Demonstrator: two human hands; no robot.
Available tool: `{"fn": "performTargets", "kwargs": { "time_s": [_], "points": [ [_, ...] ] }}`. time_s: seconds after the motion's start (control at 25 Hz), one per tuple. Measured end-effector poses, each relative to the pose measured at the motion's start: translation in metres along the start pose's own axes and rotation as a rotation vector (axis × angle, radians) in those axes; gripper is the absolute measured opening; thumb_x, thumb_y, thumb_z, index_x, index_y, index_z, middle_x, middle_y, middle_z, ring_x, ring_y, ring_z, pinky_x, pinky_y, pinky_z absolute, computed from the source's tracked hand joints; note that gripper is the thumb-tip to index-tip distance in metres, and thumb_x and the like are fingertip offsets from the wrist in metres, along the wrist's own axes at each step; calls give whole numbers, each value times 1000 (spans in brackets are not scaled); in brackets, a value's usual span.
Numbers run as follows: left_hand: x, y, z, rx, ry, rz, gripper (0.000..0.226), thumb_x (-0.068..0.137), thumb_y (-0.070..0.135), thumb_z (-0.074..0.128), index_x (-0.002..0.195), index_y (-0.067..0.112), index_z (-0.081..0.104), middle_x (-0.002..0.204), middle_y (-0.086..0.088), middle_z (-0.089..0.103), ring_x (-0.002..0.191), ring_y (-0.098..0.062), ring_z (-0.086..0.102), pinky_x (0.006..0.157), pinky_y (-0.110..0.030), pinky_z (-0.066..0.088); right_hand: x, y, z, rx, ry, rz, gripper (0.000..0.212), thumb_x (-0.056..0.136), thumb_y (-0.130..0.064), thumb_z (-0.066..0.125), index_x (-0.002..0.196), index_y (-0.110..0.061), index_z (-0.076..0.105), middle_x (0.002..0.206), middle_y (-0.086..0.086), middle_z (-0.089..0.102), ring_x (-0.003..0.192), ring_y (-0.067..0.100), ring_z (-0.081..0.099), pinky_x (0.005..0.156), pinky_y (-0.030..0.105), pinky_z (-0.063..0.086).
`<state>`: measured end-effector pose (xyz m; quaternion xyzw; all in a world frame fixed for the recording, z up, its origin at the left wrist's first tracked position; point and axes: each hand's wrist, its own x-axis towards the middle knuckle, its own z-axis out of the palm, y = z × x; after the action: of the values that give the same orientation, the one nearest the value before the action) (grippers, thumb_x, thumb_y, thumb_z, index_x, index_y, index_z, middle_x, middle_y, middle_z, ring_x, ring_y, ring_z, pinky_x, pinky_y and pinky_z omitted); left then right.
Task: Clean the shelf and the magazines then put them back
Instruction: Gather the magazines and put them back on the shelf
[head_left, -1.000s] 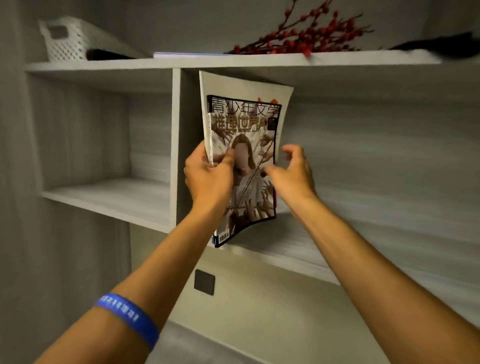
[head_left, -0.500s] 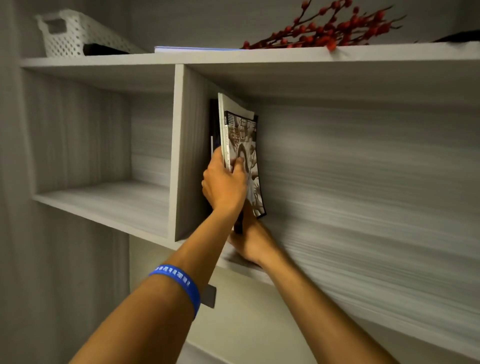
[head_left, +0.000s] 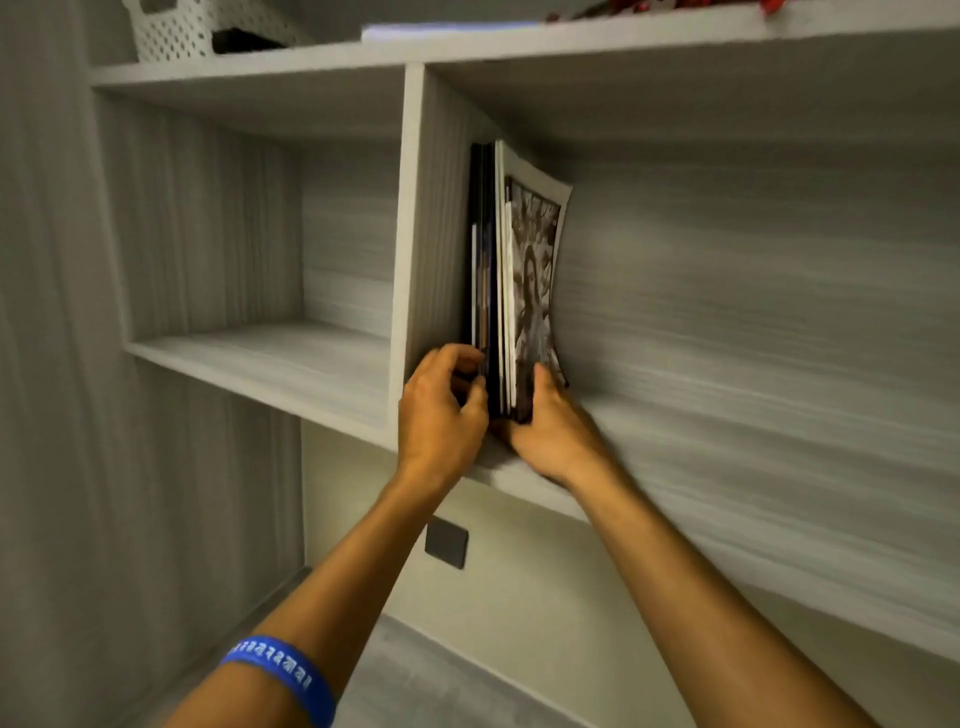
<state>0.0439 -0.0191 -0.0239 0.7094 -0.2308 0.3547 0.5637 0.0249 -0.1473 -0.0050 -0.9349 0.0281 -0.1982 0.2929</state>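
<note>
the magazines (head_left: 501, 270) stand upright on the shelf (head_left: 727, 447), in the right-hand bay, packed against the divider (head_left: 410, 234) that splits it from the left bay. the outermost one, its cover a black-and-white picture, bows outward at the top and leans a little away from the rest.

the left hand (head_left: 441, 410) is at the bottom left corner of the stack, fingers curled round the lower edges of the dark spines, pinching them (thumb toward the camera). the right hand (head_left: 545, 421) is just beside it, at the foot of the outer magazine, thumb pressed up along the cover and the other fingers wrapped under the bottom edge, so it grasps the stack from the right. the two hands nearly touch below the magazines.

a blue wristband (head_left: 283, 675) sits on the left forearm. on top of the shelf unit are a white basket (head_left: 174, 28) and something flat and pale (head_left: 447, 31). a dark square plate (head_left: 445, 543) is on the wall below.
</note>
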Motion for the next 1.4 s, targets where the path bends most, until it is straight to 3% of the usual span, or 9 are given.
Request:
{"fn": "performTargets", "kwargs": {
  "time_s": [0.24, 0.4, 0.56, 0.76, 0.88, 1.04, 1.2, 1.32, 1.4],
  "points": [
    [-150, -37, -72, -30, 94, -94, 26, 89, 3, 55, 109, 19, 59, 112, 4, 58, 103, -10, 58, 83, -18, 50, -158, 7, 47, 308, 213, -417, 41, 96, -23, 56, 136, -20, 50, 147, -9, 42, 134, 1, 38, 108, 15, 33],
    [-315, -120, -119, 102, -103, -638, 35, 91, 8, 60, 107, 40, 56, 115, 9, 59, 102, -10, 59, 68, -16, 53, -276, 91, 178, 382, -241, 78, 36, 96, -26, 57, 128, -38, 46, 138, -20, 46, 122, -8, 47, 86, 5, 45],
    [-438, -184, -159, 577, -548, -956, 47, 84, 17, 69, 128, 25, 54, 134, -4, 54, 115, -26, 56, 93, -39, 51, -371, 150, 285, 136, -600, 350, 52, 95, -27, 57, 141, -37, 35, 146, -13, 43, 128, 9, 47, 96, 18, 46],
    [-519, -191, -168, 723, -883, -956, 49, 87, 33, 61, 134, 25, 47, 138, -1, 50, 126, -24, 49, 104, -38, 44, -420, 153, 343, 152, -796, 533, 84, 90, -29, 64, 151, -41, 7, 151, -8, 36, 127, 15, 49, 90, 24, 51],
    [-537, -182, -153, 613, -1127, -744, 46, 88, 34, 60, 132, 34, 50, 141, 10, 44, 129, -16, 41, 108, -30, 38, -430, 157, 360, 113, -719, 583, 79, 88, -30, 67, 149, -39, 17, 146, -7, 40, 123, 16, 51, 93, 26, 49],
    [-528, -186, -153, 346, -867, -837, 36, 86, 21, 65, 121, 30, 58, 128, 8, 57, 118, -11, 54, 101, -36, 48, -433, 192, 352, 162, -472, 860, 56, 85, -25, 71, 134, -33, 44, 128, -3, 58, 106, 19, 61, 86, 33, 54],
    [-510, -222, -182, 860, -562, -1068, 39, 89, 34, 60, 123, 16, 51, 122, -11, 58, 107, -30, 57, 88, -48, 52, -437, 242, 320, -124, -349, 1085, 76, 82, -26, 72, 146, -26, 30, 142, 11, 44, 118, 35, 52, 93, 52, 49],
    [-503, -238, -192, 921, -691, -1216, 58, 85, 55, 58, 129, 18, 47, 119, -10, 56, 107, -31, 55, 94, -49, 47, -440, 236, 320, -227, -400, 972, 79, 87, -34, 67, 151, -23, 21, 151, 10, 32, 131, 33, 41, 103, 50, 41],
    [-506, -239, -191, 898, -854, -1154, 71, 84, 58, 59, 143, 29, 32, 130, -9, 47, 119, -33, 47, 101, -50, 40, -434, 220, 337, 292, -428, 1147, 71, 87, -34, 70, 146, -28, 30, 140, 8, 48, 117, 26, 54, 93, 44, 48]
  ]
}}
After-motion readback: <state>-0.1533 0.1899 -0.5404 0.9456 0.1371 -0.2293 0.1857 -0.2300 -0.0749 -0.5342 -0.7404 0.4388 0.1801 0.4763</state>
